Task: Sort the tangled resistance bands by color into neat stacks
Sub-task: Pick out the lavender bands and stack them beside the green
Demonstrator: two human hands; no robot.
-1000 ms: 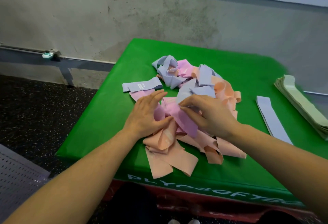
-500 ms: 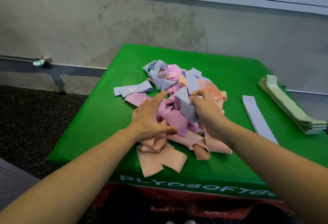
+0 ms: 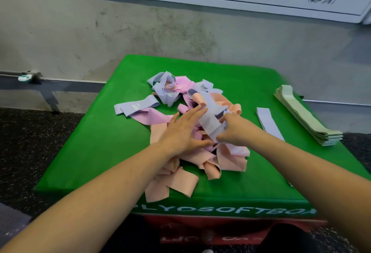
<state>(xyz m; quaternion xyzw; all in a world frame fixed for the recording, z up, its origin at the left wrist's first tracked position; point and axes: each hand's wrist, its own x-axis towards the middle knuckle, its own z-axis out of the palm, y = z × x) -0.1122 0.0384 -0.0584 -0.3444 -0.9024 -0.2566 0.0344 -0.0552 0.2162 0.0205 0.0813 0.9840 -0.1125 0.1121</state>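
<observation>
Green padding covers the box (image 3: 96, 152) that carries a tangled pile of bands (image 3: 200, 136) in peach, pink and lavender. At its middle, the right hand (image 3: 235, 129) pinches a lavender band (image 3: 210, 121), while the left hand (image 3: 183, 130) presses flat with straight fingers. One lavender strip (image 3: 269, 123) and a green stack (image 3: 307, 118) lie right.

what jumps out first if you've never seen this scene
A tangled heap of peach, pink and lavender resistance bands sits mid-top on a bright green plyo soft box. Both hands are in it: the right hand grips a lavender band, the left hand lies flat on the pile. At the right edge lies a neat stack of pale green bands, with a single lavender band flat beside it.
</observation>
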